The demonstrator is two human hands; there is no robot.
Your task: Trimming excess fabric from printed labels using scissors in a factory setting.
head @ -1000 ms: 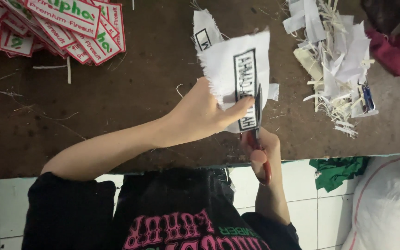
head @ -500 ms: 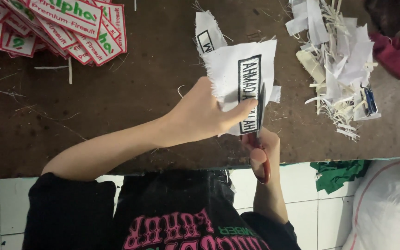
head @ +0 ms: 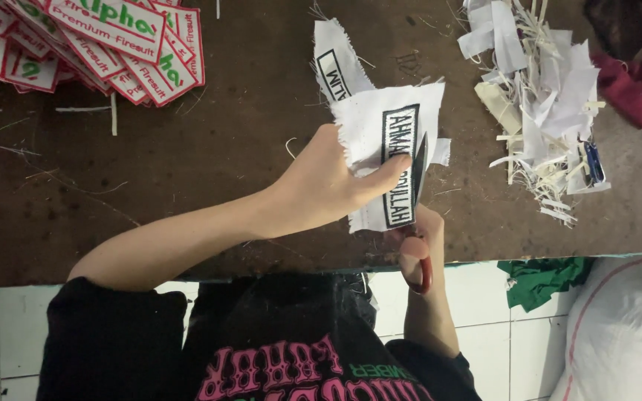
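Note:
My left hand [head: 328, 186] pinches a frayed white cloth patch [head: 369, 126] that carries a black-bordered embroidered name strip. My right hand [head: 419, 238] grips red-handled scissors [head: 419, 212], whose dark blades point up along the right side of the name strip, cutting into the cloth. The blades look nearly closed. A second white patch [head: 334, 63] with a similar black-bordered strip lies on the brown table just behind the held one.
A stack of red-bordered white embroidered badges [head: 113, 44] lies at the table's far left. A pile of white cloth trimmings [head: 544, 96] sits at the right, with dark red fabric [head: 637, 85] beyond. Green cloth [head: 540, 278] and a white sack [head: 626, 327] rest on the tiled floor.
The patch has shifted slightly right and up in my left hand, and the scissor blades have advanced further up along the strip's right edge.

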